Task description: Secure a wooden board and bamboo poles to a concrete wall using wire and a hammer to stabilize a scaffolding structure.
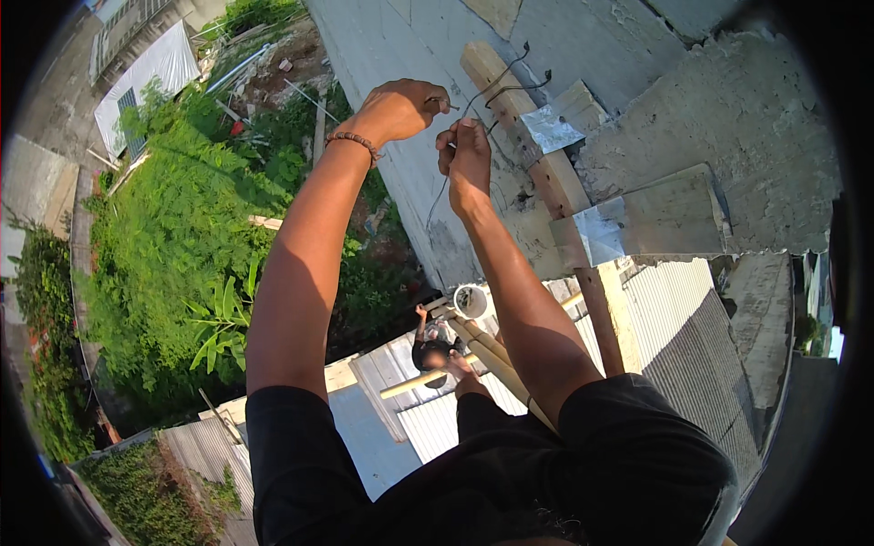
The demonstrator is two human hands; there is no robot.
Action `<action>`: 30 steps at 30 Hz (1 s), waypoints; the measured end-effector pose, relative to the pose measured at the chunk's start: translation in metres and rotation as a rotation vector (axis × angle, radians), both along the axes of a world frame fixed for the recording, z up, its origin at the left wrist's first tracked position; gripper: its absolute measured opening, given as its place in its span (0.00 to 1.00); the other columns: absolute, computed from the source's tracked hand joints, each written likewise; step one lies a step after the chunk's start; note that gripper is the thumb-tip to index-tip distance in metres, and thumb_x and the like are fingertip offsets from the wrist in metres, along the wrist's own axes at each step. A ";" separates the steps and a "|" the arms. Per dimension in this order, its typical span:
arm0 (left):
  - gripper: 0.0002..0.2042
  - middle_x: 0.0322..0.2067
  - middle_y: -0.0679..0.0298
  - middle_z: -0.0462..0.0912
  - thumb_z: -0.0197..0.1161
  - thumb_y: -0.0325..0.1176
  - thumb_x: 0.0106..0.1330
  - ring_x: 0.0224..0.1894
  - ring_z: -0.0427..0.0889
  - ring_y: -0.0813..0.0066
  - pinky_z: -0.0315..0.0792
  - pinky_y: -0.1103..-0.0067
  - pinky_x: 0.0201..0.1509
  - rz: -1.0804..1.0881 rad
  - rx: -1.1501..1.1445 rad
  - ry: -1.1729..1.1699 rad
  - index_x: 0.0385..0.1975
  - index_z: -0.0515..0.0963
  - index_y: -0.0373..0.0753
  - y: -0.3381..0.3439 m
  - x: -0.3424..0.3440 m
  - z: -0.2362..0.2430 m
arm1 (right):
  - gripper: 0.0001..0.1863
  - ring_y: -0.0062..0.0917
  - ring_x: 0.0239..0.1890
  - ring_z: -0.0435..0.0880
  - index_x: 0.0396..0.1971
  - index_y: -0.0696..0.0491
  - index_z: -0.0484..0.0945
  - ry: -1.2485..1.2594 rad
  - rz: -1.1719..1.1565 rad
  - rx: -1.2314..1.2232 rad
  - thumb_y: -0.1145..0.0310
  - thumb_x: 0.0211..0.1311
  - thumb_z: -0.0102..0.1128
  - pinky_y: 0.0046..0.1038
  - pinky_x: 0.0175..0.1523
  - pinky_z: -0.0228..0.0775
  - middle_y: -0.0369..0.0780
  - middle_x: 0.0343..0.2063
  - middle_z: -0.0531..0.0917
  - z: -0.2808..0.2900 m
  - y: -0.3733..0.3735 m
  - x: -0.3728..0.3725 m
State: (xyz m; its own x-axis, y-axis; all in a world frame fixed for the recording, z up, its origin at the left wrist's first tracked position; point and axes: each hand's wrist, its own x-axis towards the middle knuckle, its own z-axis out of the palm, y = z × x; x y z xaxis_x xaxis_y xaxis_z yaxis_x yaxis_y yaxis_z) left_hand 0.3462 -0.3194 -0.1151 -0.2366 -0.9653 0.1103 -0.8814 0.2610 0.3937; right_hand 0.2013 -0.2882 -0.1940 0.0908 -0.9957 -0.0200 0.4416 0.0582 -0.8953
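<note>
Work status: wire handling is in hand and, by judgement, incomplete. The dark wire (515, 87) lies between the hands and the timber (557, 182), with two bent ends projecting freely over the wood. No finished twist or closed loop is visible, so securing the ends is judged outstanding. The timber is in position along the concrete slab (391, 55), and two shiny metal pieces (552, 127) lie across it.

Grip state: the right hand (469, 159) is closed, thumb and fingertips pinching the wire. The left hand (401, 107) (the one with the beaded bracelet (357, 139) at the wrist) has its fingers curled tightly on a short thin end; this appears to be wire, but it is too small to confirm.

Work surface: grey concrete, rough and broken-edged to the right of the timber, smoother to the left. A thin strand trails down the slab below the right hand.

Surroundings: outdoor, elevated, sunlit. Below are a corrugated roof (669, 291), bamboo poles (492, 357), a white bucket (458, 309) and a co-worker (432, 353). Dense green plants (173, 209) fill the ground at left, with a white sheet (159, 77) beyond.
</note>
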 end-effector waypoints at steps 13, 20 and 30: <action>0.10 0.41 0.62 0.84 0.56 0.39 0.68 0.47 0.75 0.58 0.70 0.69 0.54 -0.060 -0.041 0.110 0.41 0.81 0.43 -0.006 -0.017 -0.013 | 0.12 0.11 0.17 0.56 0.36 0.48 0.72 -0.052 0.197 0.039 0.57 0.77 0.48 0.18 0.22 0.48 0.28 0.17 0.64 -0.007 -0.013 -0.020; 0.10 0.41 0.65 0.82 0.56 0.39 0.68 0.46 0.72 0.59 0.69 0.69 0.54 -0.124 -0.169 0.060 0.41 0.81 0.43 -0.013 -0.018 -0.021 | 0.13 0.11 0.18 0.53 0.36 0.47 0.71 -0.136 0.282 0.034 0.55 0.77 0.47 0.18 0.24 0.46 0.26 0.17 0.58 -0.004 -0.013 -0.026; 0.11 0.39 0.63 0.81 0.56 0.43 0.70 0.43 0.70 0.57 0.67 0.67 0.52 -0.074 -0.193 0.146 0.40 0.81 0.44 -0.022 -0.023 -0.045 | 0.14 0.12 0.20 0.56 0.37 0.49 0.71 -0.151 0.253 0.137 0.53 0.76 0.49 0.17 0.25 0.49 0.27 0.19 0.60 -0.008 -0.019 -0.022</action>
